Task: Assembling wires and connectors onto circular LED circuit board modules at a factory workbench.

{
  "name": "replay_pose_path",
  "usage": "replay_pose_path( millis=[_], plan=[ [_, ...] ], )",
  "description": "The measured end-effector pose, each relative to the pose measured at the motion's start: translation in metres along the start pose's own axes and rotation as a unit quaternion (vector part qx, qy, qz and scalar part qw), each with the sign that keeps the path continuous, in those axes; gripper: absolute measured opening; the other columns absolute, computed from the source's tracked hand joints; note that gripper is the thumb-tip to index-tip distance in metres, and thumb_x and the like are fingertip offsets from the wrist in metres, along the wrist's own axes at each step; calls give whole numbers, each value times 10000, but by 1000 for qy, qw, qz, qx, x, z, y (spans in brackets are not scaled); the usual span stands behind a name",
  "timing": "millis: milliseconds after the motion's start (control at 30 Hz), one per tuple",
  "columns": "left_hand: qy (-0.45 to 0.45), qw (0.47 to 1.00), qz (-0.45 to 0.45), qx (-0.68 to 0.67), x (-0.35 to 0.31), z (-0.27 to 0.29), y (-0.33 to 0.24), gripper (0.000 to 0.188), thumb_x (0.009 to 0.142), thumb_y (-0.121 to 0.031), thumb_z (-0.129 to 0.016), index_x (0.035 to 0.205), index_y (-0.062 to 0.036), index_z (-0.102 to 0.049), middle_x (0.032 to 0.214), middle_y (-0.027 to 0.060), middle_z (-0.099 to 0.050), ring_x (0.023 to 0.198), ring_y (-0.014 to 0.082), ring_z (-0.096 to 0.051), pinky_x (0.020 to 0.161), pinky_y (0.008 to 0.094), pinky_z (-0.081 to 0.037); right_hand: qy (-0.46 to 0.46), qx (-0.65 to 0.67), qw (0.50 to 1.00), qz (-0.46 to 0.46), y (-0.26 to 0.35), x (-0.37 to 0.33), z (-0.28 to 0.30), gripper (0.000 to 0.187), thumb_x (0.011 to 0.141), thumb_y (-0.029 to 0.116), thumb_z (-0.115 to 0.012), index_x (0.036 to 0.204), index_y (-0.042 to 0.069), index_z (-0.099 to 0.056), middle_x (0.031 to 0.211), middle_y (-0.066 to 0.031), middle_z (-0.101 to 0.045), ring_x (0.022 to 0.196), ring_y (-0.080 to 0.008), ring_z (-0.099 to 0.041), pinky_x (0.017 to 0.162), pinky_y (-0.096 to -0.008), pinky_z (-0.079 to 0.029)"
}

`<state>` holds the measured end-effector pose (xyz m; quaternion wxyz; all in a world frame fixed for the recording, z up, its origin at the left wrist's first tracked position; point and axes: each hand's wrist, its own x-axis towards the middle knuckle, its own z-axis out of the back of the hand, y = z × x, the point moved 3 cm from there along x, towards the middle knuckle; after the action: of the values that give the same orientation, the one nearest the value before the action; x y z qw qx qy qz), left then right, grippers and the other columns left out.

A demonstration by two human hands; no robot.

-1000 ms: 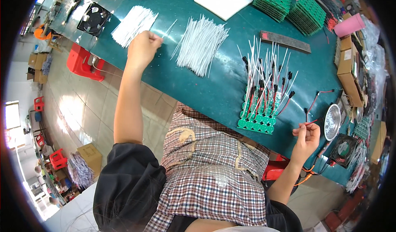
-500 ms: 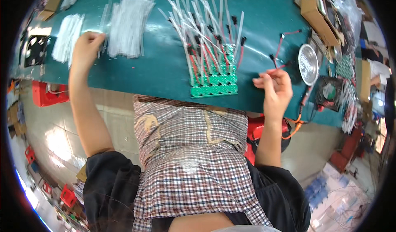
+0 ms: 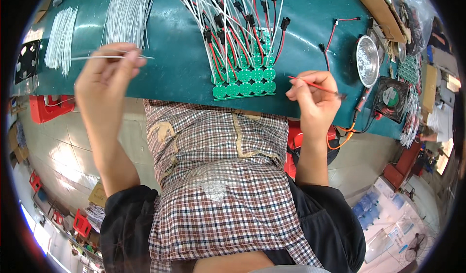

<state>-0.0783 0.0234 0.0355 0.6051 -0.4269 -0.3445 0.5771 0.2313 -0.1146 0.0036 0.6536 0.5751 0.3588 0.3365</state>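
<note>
My left hand is closed, pinching a thin white wire held level above the bench, near two bundles of white wires. In my right hand, closed too, is a short red wire with a dark connector at its end. Between my hands lies a panel of round green circuit boards. Many red and white wires with black connectors rise from its boards toward the far side. The large white wire bundle lies beyond my left hand, and a smaller bundle is left of it.
A metal bowl stands at the right, beside a soldering iron with an orange cord and a small black fan. Loose red leads lie before the bowl. A cardboard box is at the far right, another fan far left.
My left hand has come away from the white bundles, toward me and rightward, with a white wire in it. My right hand has moved slightly; its red wire now shows more plainly.
</note>
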Motion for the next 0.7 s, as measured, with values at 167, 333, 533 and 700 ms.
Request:
replay_pose_path(
  millis=[167,333,533,700],
  plan=[
    [69,997,-11,32,-26,-42,11,127,961,-4,-646,1069,64,-650,998,94,-693,922,146,-704,791,224,-549,46,11,999,-9,-3,-9,-31,96,857,-82,-672,902,-44,-597,910,-93,-654,728,-127,-652,671,-249,-568],
    [47,997,-44,46,-33,-53,8,97,920,58,-639,1013,53,-665,993,103,-686,896,145,-711,729,244,-584,49,-20,998,17,-12,-11,-40,105,833,-71,-689,868,-22,-603,854,-67,-671,678,-65,-612,601,-201,-496],
    [65,989,46,-127,-44,-59,-5,75,954,47,-616,1009,65,-664,1050,102,-688,980,162,-710,784,241,-577,38,-58,997,28,-11,-9,-43,115,818,-48,-710,833,3,-608,777,-25,-664,605,-12,-551,515,-173,-407],
    [85,982,50,-158,-52,-72,-7,75,937,39,-650,1005,54,-678,1027,82,-718,898,124,-700,758,235,-565,30,-71,997,29,-13,-8,-44,116,815,-32,-719,819,8,-610,739,-8,-657,569,-3,-526,497,-172,-390]
  ],
)
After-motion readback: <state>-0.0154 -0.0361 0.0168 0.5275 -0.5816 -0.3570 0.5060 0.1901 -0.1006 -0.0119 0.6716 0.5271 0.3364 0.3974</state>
